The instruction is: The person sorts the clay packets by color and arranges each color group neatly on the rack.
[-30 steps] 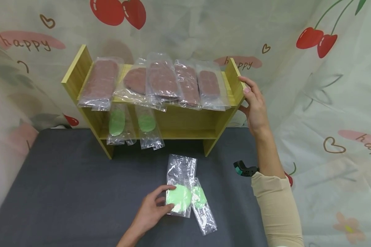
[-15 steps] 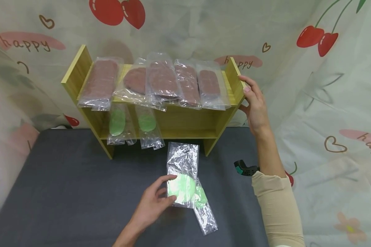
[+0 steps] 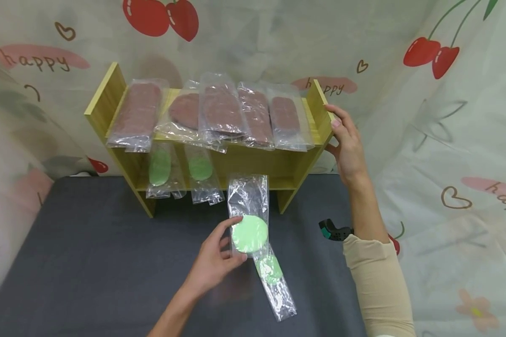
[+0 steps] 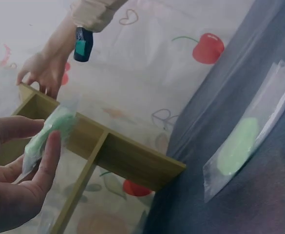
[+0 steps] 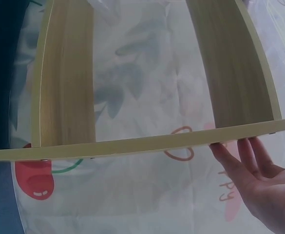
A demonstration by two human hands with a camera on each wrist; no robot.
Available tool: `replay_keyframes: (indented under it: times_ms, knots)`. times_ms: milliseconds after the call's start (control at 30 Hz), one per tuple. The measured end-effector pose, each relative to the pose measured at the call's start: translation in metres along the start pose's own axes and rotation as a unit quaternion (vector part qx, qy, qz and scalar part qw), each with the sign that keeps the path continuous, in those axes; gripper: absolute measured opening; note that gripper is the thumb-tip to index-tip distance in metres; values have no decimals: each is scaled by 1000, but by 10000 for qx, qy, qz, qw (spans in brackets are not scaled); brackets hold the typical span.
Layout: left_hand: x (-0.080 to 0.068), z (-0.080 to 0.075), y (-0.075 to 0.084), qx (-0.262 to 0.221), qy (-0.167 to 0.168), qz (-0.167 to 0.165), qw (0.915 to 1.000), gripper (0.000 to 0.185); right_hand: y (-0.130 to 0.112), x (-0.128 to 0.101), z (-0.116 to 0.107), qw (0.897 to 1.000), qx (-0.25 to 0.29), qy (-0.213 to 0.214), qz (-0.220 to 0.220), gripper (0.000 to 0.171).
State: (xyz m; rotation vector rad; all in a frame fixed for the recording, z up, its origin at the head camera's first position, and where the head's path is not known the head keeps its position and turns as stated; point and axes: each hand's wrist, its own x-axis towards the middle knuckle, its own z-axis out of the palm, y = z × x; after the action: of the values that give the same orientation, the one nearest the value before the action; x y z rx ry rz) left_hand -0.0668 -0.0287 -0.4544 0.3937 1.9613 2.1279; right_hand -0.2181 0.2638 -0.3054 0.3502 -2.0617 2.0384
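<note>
My left hand (image 3: 217,260) pinches a clear bag with a round green disc (image 3: 249,232) and holds it lifted above the dark table, just in front of the yellow wooden shelf (image 3: 105,100). In the left wrist view the same green-disc bag (image 4: 47,134) sits between thumb and fingers. A second green-disc bag (image 3: 272,276) lies flat on the table below it, seen as a flat bag (image 4: 244,144) in the left wrist view. My right hand (image 3: 346,140) grips the shelf's right side panel (image 3: 320,110); its fingers (image 5: 249,161) touch the shelf's edge (image 5: 132,145).
Several bags of brown pads (image 3: 219,110) cover the shelf's top board. Two green-disc bags (image 3: 179,168) lean on the lower board. The dark grey table (image 3: 88,262) spreads to the left. A cherry-print cloth (image 3: 447,117) hangs behind and to the right.
My left hand has lifted the green-disc bag off the table and carried it toward the shelf, uncovering the second bag. The right hand has stayed on the shelf's side.
</note>
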Motion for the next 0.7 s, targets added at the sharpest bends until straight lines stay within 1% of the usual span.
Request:
replay_keyframes:
  times_ms: [100,167,367,533,700]
  knots:
    - [9,-2,2,11,20,-11,10000,82,1,0,0,10000,-10,-13,13,38]
    - [16,-3,4,-7,97,-16,10000,82,1,1,0,10000,-8,-19,8,38]
    - [32,-8,8,203,361,34,9991,81,2,0,0,10000,-11,-13,-9,38]
    - [45,-15,12,223,491,64,9985,78,3,1,0,10000,20,-11,-37,37]
    - [63,-24,15,229,550,153,9981,78,3,1,0,10000,49,-15,-49,37]
